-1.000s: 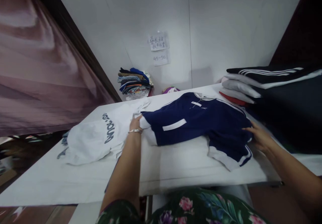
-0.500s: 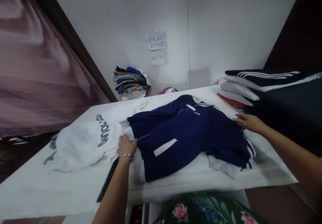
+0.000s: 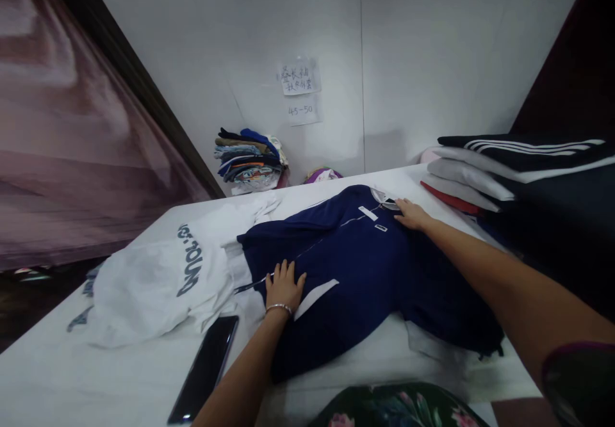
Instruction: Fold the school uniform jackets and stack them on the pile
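A navy zip-up jacket (image 3: pixel 355 273) with white trim lies spread on the white-covered table (image 3: pixel 120 376), its collar toward the back. My left hand (image 3: pixel 284 286), a bracelet on the wrist, rests with fingers spread on the jacket's front near the zip and a white pocket stripe. At the collar, my right hand (image 3: pixel 410 214) lies with fingers stretched out over the fabric. Left of the jacket is a crumpled white garment (image 3: pixel 154 280) with dark lettering. A black phone (image 3: pixel 206 363) lies on the table beside my left forearm.
A stack of folded clothes (image 3: pixel 250 158) stands at the back left against the wall. To the right, folded garments (image 3: pixel 471 174) are piled up, a black one with white stripes on top. Paper notes (image 3: pixel 300 88) hang on the wall. A pink curtain (image 3: pixel 72 145) hangs at the left.
My left hand has moved right from the jacket's hem onto its front. My right hand has gone from the sleeve side to the collar. More of the phone now shows.
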The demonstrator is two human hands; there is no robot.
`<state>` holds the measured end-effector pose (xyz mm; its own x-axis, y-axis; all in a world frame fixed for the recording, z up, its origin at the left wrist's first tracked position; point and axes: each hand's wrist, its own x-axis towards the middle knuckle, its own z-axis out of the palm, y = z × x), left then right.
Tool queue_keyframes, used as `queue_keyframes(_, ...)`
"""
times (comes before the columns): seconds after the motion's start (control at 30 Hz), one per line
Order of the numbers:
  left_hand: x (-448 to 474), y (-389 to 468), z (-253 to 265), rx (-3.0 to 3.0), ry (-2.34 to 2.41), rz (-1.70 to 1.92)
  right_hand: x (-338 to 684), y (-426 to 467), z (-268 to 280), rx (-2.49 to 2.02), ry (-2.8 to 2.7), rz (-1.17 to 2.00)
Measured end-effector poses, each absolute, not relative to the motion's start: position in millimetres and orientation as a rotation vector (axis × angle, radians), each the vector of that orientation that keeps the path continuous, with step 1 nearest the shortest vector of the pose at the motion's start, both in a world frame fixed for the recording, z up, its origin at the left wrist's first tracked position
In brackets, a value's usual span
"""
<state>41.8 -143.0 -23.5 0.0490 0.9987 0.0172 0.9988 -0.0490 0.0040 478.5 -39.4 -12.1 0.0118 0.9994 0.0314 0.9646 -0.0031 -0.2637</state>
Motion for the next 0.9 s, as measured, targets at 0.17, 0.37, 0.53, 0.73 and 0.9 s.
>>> queue_keyframes(0.17,39.4,-143.3,-23.2,-2.257,-2.142,-0.084,481.9,-47.8,-30.0,-2.004,-2.151,0.367)
queue_keyframes(0.37,38.4,-142.7,-28.2,-2.243,-2.133,-0.101,486.9,-20.8,-11.4,-2.058,-1.975,0.302)
queue_keyframes(0.53,37.4,-144.0,-29.3,-2.242,-2.136,-0.096,473.0,28.8,-5.7,-2.198,-1.717,0.174)
queue_keyframes(0.73,37.4,-143.6,-28.5,-2.235,-2.144,-0.078,445.6,54.2,-25.1,-2.232,-1.768,0.141)
queue_keyframes(0.9,36.2,-143.8,-29.0,-2.233,-2.145,-0.087,434.8,59.8,-25.0,-2.233,-1.857,0.006)
